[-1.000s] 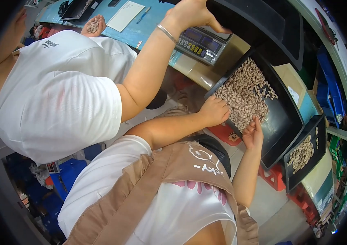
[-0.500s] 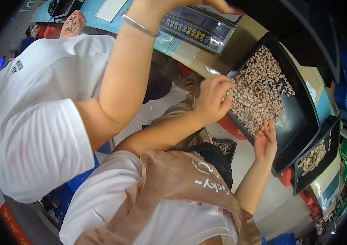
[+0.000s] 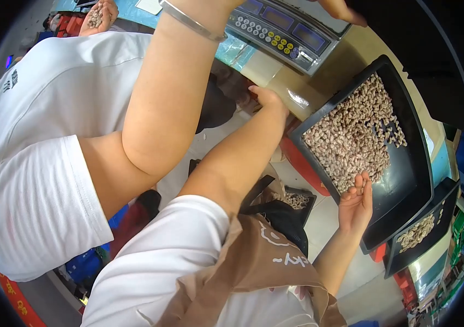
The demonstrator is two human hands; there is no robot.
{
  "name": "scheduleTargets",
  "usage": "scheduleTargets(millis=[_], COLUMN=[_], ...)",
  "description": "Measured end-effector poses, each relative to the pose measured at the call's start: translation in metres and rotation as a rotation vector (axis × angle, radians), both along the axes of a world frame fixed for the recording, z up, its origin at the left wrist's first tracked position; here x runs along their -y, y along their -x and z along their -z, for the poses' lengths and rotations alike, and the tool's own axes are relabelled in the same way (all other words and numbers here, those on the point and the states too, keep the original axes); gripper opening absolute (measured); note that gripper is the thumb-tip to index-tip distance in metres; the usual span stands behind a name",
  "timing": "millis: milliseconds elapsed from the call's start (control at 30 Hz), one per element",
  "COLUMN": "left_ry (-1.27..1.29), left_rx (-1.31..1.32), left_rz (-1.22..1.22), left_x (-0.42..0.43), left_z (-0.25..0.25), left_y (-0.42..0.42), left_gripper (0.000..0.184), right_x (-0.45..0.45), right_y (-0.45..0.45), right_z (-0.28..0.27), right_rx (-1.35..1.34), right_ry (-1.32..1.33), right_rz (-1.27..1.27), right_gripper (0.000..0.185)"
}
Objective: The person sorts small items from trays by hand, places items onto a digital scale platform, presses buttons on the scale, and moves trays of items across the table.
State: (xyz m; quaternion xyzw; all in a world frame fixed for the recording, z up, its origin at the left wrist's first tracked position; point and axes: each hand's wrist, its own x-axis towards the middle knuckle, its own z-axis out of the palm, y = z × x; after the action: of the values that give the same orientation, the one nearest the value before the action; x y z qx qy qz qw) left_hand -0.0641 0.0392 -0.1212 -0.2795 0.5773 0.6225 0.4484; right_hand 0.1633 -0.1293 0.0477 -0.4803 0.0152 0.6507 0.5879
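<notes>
A black tray (image 3: 406, 169) lies tilted on the right side of the view, with a heap of small, mottled beige-brown curved pieces (image 3: 346, 136) in it; their exact kind does not show. At the tray's near edge my right hand (image 3: 355, 204) is palm up, fingers loosely curled over the pieces, and I see nothing held in it. My left hand (image 3: 270, 100) is left of the tray, beside the table edge. One digit sticks out; its other fingers are mostly hidden.
A co-worker in a white shirt (image 3: 41, 207) is close on the left; one arm (image 3: 161, 109) reaches across, and the far hand (image 3: 98, 19) holds similar pieces. A counting scale (image 3: 292, 32) stands on the table. A smaller black tray (image 3: 444, 212) holds flatter beige pieces.
My left hand has left the pieces and moved up and left to the table edge. My right hand stays at the tray's near edge. The view has shifted slightly.
</notes>
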Motion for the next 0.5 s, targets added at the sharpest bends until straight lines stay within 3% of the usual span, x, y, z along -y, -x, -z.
scheduleTargets(millis=[67, 233, 500], left_ry=[-0.003, 0.152, 0.564], left_rx=[0.058, -0.088, -0.274], left_rz=[-0.070, -0.048, 0.198], left_x=[-0.006, -0.009, -0.014], left_z=[-0.005, -0.004, 0.000], left_y=[-0.005, -0.007, -0.004], left_gripper=[0.073, 0.067, 0.057], right_x=[0.003, 0.012, -0.001], right_y=[-0.003, -0.014, -0.020], right_z=[0.003, 0.014, 0.004], right_rx=[-0.011, -0.195, -0.039], right_ry=[0.004, -0.115, -0.032], right_rz=[0.007, -0.012, 0.079], right_gripper=[0.029, 0.026, 0.024])
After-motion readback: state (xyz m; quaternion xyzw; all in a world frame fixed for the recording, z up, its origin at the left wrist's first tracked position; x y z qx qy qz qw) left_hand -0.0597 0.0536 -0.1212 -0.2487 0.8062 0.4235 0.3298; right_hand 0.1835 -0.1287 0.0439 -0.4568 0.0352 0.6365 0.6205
